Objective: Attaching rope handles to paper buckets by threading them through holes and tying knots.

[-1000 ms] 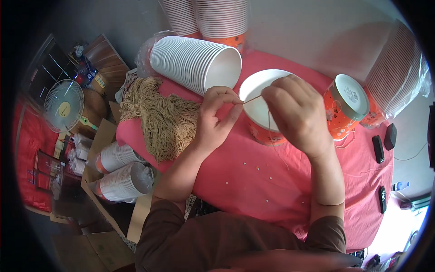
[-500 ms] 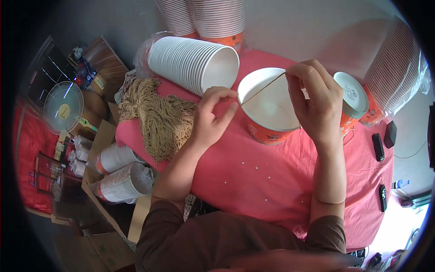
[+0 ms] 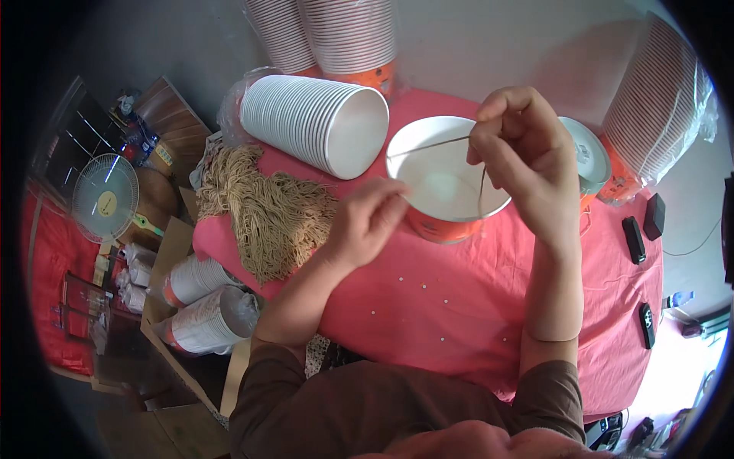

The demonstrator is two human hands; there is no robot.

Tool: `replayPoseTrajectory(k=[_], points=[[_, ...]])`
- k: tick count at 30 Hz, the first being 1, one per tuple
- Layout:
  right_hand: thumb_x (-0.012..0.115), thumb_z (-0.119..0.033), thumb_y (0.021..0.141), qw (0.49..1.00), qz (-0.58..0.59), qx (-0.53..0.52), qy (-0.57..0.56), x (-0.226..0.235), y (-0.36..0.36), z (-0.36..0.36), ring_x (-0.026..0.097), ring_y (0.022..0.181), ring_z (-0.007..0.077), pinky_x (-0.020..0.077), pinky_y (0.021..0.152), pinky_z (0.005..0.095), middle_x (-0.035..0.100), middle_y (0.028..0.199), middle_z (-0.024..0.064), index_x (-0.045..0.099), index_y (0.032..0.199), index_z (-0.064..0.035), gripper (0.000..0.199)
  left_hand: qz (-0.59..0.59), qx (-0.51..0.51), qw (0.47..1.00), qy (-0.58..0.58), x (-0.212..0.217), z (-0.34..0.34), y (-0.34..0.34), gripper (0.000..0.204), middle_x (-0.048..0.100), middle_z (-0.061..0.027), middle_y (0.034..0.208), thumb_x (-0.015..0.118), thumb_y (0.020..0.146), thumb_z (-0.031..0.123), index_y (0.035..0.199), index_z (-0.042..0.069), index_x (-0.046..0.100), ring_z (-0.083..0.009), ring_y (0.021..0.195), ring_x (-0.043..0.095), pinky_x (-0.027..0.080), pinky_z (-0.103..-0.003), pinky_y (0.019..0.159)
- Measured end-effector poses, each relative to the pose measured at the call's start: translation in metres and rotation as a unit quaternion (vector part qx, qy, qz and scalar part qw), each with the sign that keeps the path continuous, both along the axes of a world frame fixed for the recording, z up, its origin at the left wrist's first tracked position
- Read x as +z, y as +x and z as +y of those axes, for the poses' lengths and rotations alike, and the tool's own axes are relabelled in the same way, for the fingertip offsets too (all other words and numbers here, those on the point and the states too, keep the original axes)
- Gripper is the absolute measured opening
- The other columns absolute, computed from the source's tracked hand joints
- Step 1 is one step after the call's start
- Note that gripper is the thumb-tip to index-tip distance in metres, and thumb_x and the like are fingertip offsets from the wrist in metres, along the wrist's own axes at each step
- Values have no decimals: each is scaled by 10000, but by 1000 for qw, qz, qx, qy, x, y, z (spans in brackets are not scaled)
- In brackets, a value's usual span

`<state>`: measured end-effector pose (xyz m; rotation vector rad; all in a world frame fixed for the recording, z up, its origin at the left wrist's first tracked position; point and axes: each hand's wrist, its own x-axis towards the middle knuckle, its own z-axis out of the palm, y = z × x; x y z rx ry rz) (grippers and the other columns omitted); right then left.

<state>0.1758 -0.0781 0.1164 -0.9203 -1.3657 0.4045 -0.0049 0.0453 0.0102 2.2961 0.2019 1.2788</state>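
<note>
A white paper bucket with an orange printed outside stands upright on the pink-covered table. My right hand is above its right side, fingers pinched on a thin brown cord. One stretch of the cord runs from these fingers to the bucket's left rim; another hangs down toward the near rim. At the near left rim is my left hand, thumb and forefinger closed there, their tips slightly blurred. A heap of tan cords lies to the left of that hand.
A stack of white buckets lies on its side behind the cords. Upturned at right is another bucket, near a wrapped stack. Small black objects line the right side. An open carton holds more stacks; a fan stands beyond.
My left hand has come nearer along the bucket's rim. My right hand still pinches the cord, turned differently, and a hanging stretch now shows below it. The view has shifted slightly.
</note>
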Motion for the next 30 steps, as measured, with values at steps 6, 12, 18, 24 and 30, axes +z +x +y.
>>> replayPoseTrajectory(k=[6,12,18,24,30], points=[[620,-39,931,971,132,198,-21,5,19,-12,559,570,73,454,529,203,650,788,55,571,1041,0,128,91,37,985,-142,18,55,11,150,629,-47,896,607,935,152,989,18,649,-116,778,566,456,-250,693],[596,-18,947,955,140,260,-1,2,12,-7,656,645,132,529,608,239,678,858,99,582,1042,14,102,13,119,989,-82,36,76,18,202,665,-2,818,623,922,152,1048,9,692,-90,695,583,456,-241,619],[593,-22,951,959,153,237,1,-8,7,3,695,777,154,569,706,261,674,926,101,581,1044,19,102,20,-189,903,-385,76,-33,3,396,647,-28,829,511,1022,328,1146,-28,634,-36,656,526,388,-177,543],[565,8,945,954,206,201,86,-8,20,16,693,808,190,579,773,308,678,940,126,583,1020,23,79,40,-236,889,-391,67,-34,-7,222,644,-43,754,559,1009,183,1020,-2,681,-45,577,485,365,-177,498],[555,19,924,950,267,103,126,-10,47,17,686,765,177,582,717,320,682,933,116,586,1025,24,106,-4,-248,880,-404,47,-16,-18,230,622,-30,702,572,1001,183,1006,-13,693,-44,563,464,339,-183,487]])
